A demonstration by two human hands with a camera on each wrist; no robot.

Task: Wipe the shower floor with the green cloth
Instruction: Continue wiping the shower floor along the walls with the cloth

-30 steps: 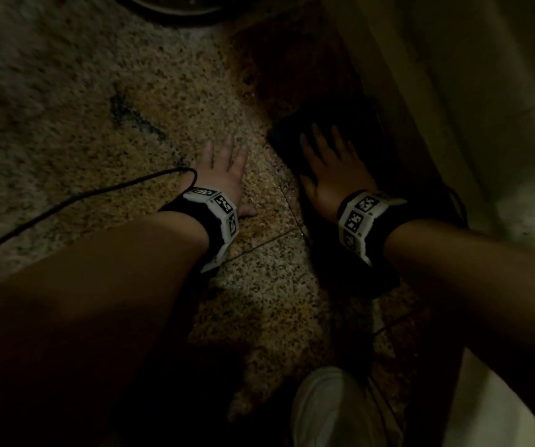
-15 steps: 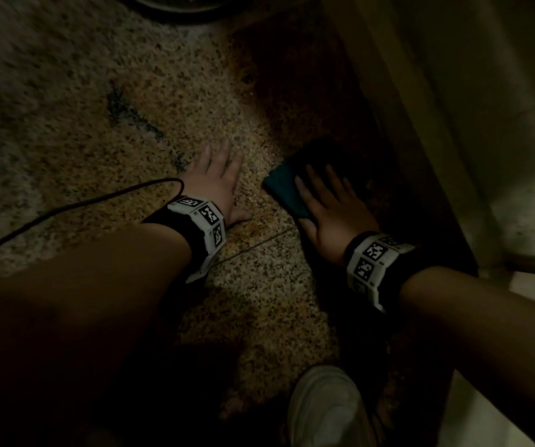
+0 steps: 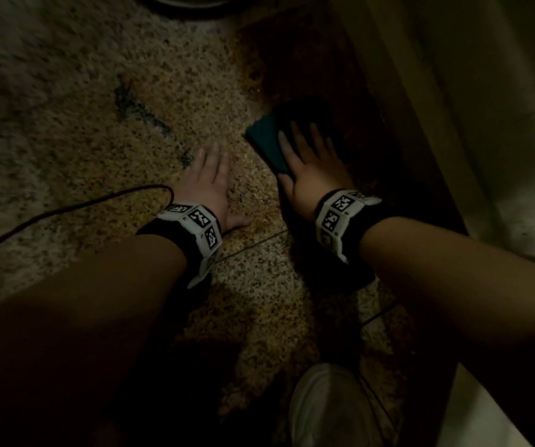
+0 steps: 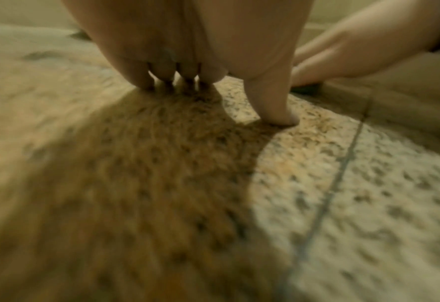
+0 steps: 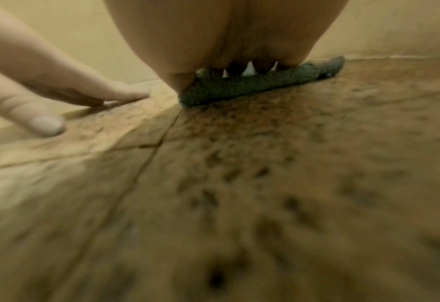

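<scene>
The green cloth (image 3: 267,145) lies flat and folded just right of the frame's centre, dark teal, its right part hidden in shadow. The shower floor (image 3: 105,130) under it is speckled tan stone, crossed by a thin grout line.

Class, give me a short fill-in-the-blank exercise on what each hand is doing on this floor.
1. The right hand presses the ____ cloth flat.
2. The ____ hand rests bare on the speckled floor.
3. A black ____ trails from the left wrist.
Missing words: green; left; cable
</scene>
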